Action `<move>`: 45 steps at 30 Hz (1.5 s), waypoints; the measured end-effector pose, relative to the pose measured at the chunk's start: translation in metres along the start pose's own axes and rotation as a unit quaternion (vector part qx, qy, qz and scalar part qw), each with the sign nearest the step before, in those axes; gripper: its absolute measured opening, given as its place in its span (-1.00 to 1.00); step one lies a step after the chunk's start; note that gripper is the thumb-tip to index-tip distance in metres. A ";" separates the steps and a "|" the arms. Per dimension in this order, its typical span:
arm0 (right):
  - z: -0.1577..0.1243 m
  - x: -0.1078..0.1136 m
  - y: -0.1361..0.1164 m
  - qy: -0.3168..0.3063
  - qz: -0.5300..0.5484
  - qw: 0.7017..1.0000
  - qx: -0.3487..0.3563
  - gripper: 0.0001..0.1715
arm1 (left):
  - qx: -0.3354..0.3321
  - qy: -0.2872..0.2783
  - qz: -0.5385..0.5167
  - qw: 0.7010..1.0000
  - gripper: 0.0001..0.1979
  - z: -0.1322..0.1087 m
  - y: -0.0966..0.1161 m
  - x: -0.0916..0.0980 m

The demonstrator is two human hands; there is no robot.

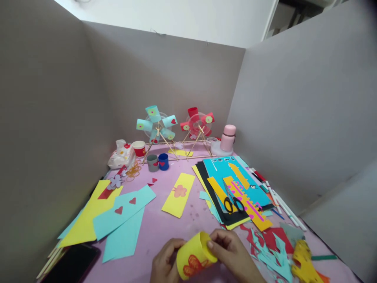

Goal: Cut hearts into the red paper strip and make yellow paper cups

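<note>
A yellow paper tube (188, 253) with a red-orange drawn shape on its side is held low at the front, tilted with an open end facing up and right. My left hand (167, 259) grips its left side, fingers curled. My right hand (231, 251) pinches the rim at the right, thumb outside on the paper. Just beyond lies a yellow strip (179, 195) with an orange-red flower shape. Further back stand a grey paper tube (152, 163) and a blue one (163, 162), each with a red heart.
Light-blue (158, 125) and red (198, 122) paper wheels stand on stick frames at the back. Scissors (232, 200) lie on stacked coloured paper at right, near paper scraps (272, 251). A phone (72, 263) is front left; a pink bottle (228, 138) stands back right. Grey panels enclose the table.
</note>
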State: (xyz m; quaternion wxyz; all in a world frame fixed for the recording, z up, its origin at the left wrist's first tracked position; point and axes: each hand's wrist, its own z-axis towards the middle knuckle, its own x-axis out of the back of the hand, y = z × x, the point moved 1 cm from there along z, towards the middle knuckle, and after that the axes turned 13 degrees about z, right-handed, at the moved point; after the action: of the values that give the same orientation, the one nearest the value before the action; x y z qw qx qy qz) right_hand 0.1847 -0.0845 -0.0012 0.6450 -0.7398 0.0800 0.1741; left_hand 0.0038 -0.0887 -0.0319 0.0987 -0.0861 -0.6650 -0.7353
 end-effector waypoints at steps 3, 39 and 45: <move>0.001 -0.004 0.001 0.017 -0.005 1.000 -0.011 -0.46 | 0.100 -0.004 -0.068 0.993 -0.87 0.002 0.001 -0.003; 0.012 0.009 0.028 0.033 0.103 0.991 -0.082 -0.52 | -0.384 0.009 0.281 0.879 -0.74 0.004 0.023 0.036; 0.014 0.011 0.029 0.045 0.113 0.991 -0.058 -0.52 | -0.442 0.064 0.313 0.838 -0.72 -0.007 0.008 0.033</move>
State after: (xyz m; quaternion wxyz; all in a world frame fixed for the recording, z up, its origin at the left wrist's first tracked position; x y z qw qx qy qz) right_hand 0.1823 -0.0738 -0.0338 0.5730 -0.7691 0.1823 0.2165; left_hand -0.0260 -0.0978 -0.0166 0.3171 -0.2770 -0.1989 -0.8850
